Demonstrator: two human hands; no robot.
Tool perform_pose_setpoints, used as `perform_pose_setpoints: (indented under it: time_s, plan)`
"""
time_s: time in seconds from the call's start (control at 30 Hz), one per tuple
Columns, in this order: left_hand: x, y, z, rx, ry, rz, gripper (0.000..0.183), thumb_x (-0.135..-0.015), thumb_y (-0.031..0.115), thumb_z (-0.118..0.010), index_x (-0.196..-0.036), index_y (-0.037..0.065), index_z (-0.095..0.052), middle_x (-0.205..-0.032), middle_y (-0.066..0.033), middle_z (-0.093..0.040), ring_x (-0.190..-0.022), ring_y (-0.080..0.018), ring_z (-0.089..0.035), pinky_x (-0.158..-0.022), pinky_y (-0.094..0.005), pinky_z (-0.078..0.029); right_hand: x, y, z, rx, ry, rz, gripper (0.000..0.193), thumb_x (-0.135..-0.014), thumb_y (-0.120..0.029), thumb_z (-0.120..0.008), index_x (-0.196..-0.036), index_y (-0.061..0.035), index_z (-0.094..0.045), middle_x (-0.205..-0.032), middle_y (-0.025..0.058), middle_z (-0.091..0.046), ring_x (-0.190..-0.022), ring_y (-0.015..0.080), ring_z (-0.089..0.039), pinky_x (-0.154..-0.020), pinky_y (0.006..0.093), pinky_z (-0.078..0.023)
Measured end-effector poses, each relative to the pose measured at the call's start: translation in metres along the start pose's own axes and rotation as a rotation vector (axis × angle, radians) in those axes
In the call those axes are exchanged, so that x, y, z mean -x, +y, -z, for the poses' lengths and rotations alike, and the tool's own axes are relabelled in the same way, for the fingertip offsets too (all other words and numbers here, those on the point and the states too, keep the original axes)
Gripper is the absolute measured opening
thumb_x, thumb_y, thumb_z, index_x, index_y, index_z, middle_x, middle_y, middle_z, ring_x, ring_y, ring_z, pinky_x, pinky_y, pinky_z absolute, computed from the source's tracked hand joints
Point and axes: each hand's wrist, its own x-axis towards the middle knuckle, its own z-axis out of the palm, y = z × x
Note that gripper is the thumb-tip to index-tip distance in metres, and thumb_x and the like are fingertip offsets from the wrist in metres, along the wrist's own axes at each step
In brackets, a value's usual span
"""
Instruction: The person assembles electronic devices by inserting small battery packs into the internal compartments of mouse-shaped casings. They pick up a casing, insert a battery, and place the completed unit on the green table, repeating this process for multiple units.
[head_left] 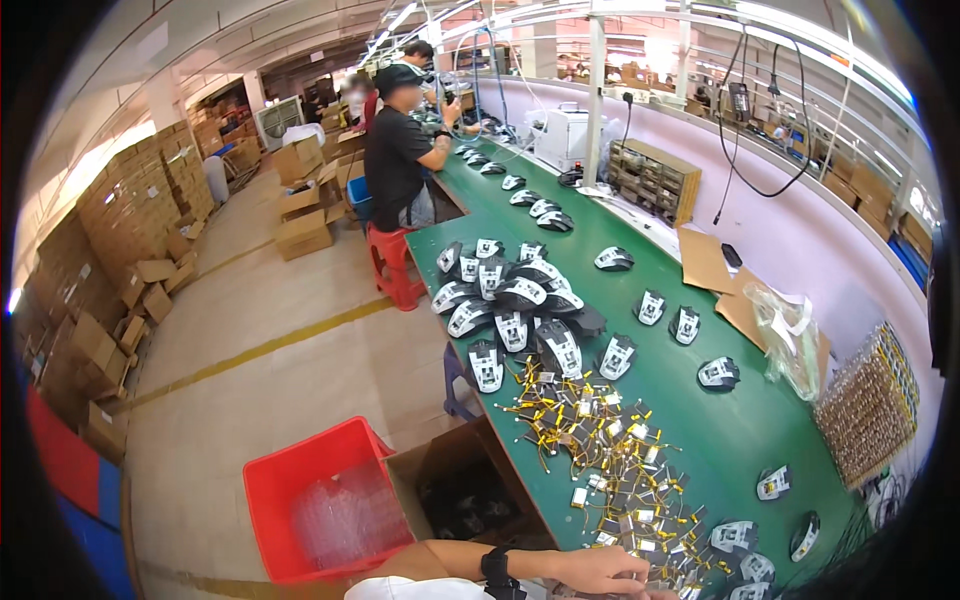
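My left hand (603,571), with a black band on its wrist, reaches in at the bottom edge with its fingers curled together. It is beside the near end of a heap of small silver-grey battery packs (640,470) with yellow-taped leads. What its fingers hold, if anything, is hidden. A sliver of skin at the bottom edge, by the left fingertips, looks like part of my right hand (655,594); its fingers are cut off by the frame. Several partly assembled black-and-white computer mice (735,537) lie just right of the hands. A larger pile of such mice (520,292) stands beyond the batteries.
Single mice dot the green bench (690,420). On its right lie cardboard (705,262), clear plastic wrap (785,335) and a stacked tray block (868,405). Left of the bench are a red bin (300,450) and an open carton (465,465). A person (398,150) sits farther along.
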Motion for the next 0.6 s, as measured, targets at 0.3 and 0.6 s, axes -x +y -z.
perform_pose_setpoints:
  time_s: [0.3,0.6]
  plan:
    - [-0.014,0.003,0.005,-0.047,0.003,0.049,0.023,-0.096,0.026,-0.057,-0.097,0.004,-0.063,-0.074,-0.0105,-0.06,-0.068,-0.015,-0.055,-0.066,-0.0314,-0.046,-0.021,0.018,0.002,-0.072,0.096,0.108,0.014,-0.087,-0.015,-0.07,-0.095,-0.0029,-0.068,-0.077,0.012,-0.064,-0.065,0.0179,-0.059,-0.06,0.0301,-0.047]
    - [-0.067,0.003,0.027,0.175,-0.118,0.189,0.023,-0.097,0.024,-0.056,-0.094,0.003,-0.062,-0.077,-0.0063,-0.063,-0.07,-0.0136,-0.057,-0.063,-0.03,-0.046,-0.052,0.041,0.007,-0.194,0.339,0.096,0.011,-0.075,-0.005,-0.074,-0.083,-0.0039,-0.066,-0.058,0.004,-0.044,-0.051,0.0171,-0.043,-0.049,0.0297,-0.034]
